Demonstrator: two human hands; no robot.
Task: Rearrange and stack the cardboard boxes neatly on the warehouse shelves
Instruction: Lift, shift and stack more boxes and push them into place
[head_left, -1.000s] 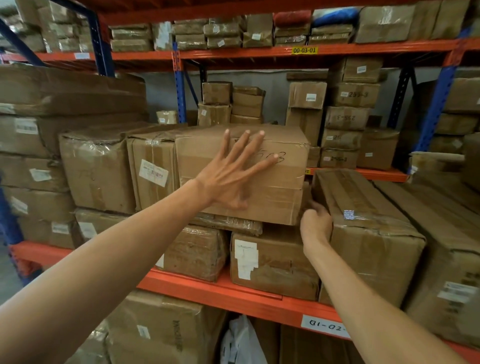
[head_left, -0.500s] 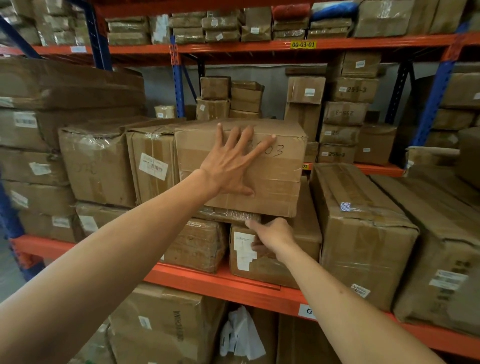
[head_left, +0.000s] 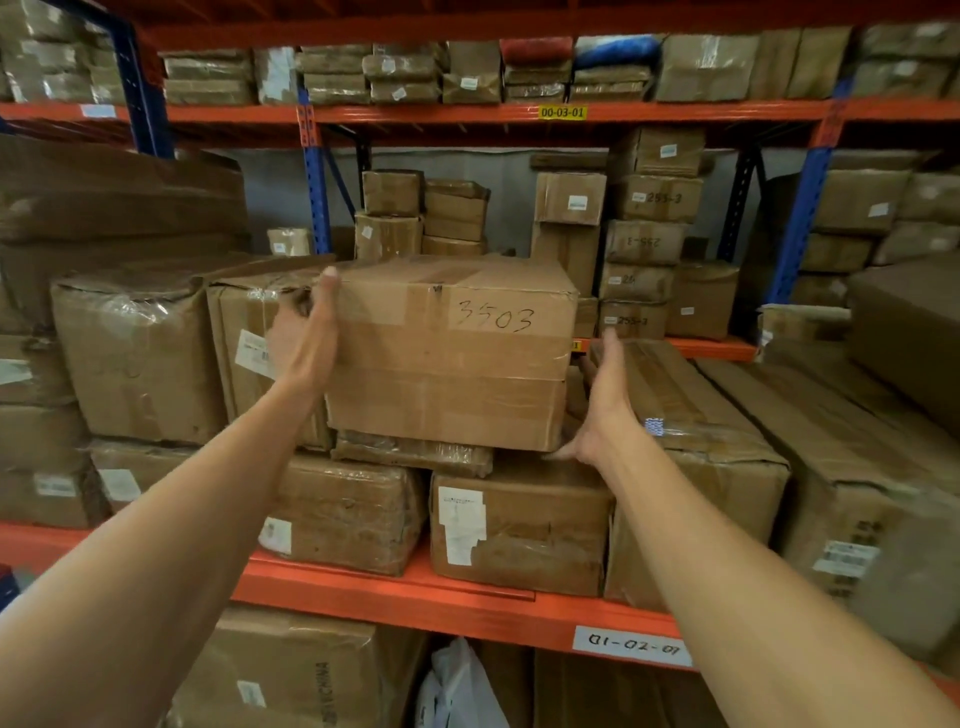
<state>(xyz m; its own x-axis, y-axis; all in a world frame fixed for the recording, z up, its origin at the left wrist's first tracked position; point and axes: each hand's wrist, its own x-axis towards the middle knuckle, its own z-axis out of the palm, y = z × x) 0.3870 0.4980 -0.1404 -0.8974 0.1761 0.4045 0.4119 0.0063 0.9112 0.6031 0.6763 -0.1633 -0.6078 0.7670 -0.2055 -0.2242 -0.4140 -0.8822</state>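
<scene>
A cardboard box marked "3503" (head_left: 452, 364) sits on top of a stack at the middle of the orange shelf (head_left: 415, 597). My left hand (head_left: 306, 343) lies flat against the box's left side, thumb at its top edge. On the opposite side, my right hand (head_left: 605, 410) is at the lower right corner, fingers running up along that side and thumb under the corner. The box rests on a flat wrapped packet (head_left: 415, 454) and a labelled box (head_left: 519, 525).
A taped box (head_left: 244, 338) stands tight against the left hand. A long box (head_left: 701, 441) lies close on the right. Stacks of smaller boxes (head_left: 644, 244) fill the rack behind. An upper beam (head_left: 467, 111) carries more parcels overhead.
My left hand slid from the box's front face to its left side. My right hand came up from the lower labelled box to the 3503 box's right corner.
</scene>
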